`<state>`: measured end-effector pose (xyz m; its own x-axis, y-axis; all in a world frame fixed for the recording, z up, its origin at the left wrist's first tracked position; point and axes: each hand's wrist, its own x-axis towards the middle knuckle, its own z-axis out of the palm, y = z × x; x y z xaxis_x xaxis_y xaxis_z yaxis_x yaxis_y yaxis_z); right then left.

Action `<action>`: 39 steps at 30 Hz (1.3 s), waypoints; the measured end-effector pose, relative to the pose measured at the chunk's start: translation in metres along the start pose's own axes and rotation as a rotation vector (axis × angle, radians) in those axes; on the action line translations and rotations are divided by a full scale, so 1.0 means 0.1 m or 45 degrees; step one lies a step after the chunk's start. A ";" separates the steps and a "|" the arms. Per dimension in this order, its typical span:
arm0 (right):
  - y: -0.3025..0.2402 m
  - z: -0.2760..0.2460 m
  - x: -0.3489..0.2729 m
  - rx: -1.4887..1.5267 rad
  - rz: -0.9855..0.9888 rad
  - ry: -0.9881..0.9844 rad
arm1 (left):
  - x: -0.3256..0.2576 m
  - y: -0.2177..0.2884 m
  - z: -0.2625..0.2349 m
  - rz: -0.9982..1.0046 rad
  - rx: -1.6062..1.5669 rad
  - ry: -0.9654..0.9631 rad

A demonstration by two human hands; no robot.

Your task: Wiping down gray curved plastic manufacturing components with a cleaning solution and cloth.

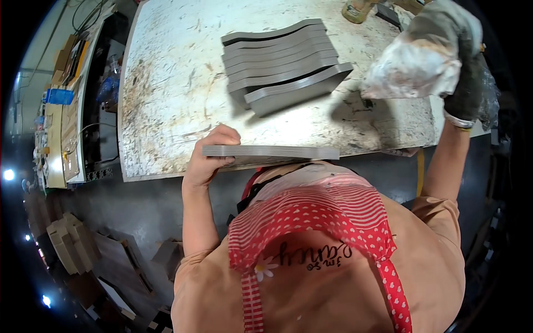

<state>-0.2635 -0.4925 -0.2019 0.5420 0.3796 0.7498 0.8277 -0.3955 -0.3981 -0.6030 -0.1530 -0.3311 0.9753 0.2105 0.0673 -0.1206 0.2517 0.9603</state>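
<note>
Counter (166,83) surface is pale, heavily scuffed and stained, as I see it from the head view. Left hand (208,158) sits at the near edge of the counter, its grip clamped on the left end of a flat grey panel (277,151); the thumb lies on top and the fingers wrap below. The panel lies level along the near edge, its right end reaching toward the middle of that edge, partly over my red-and-white apron (322,222).

Right hand (463,61) wears a dark, worn glove and is raised above the far right corner of the counter. Its grip is closed around a crumpled whitish rag (413,69), which hangs clear of the surface and casts a shadow below it.

Stack of curved grey panels (283,61) rests near the middle of the counter toward the far edge, fanned in steps, well apart from the held panel and just left of the rag. The rag and glove hide the far right corner. A tan object (358,10) shows at the far edge; I cannot tell what it is.

Beyond the left edge stands a cluttered side bench (61,127); cardboard pieces (69,244) lie on the dark floor.
</note>
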 end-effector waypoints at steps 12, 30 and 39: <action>0.20 1.05 -0.80 0.715 0.835 -0.860 | 0.11 -0.49 0.95 -0.095 0.171 0.852; -0.14 1.07 -0.95 0.468 0.629 -0.945 | 0.40 -0.57 0.87 -0.003 0.722 0.957; -0.37 0.83 -0.92 0.833 1.029 -1.304 | 0.31 -0.27 0.71 -0.418 0.232 0.798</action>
<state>-0.3320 -0.4435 -0.3005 0.5143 0.7708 -0.3760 0.0188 -0.4484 -0.8936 -0.5563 -0.2198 -0.3356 0.6602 0.6659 -0.3473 0.2461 0.2451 0.9377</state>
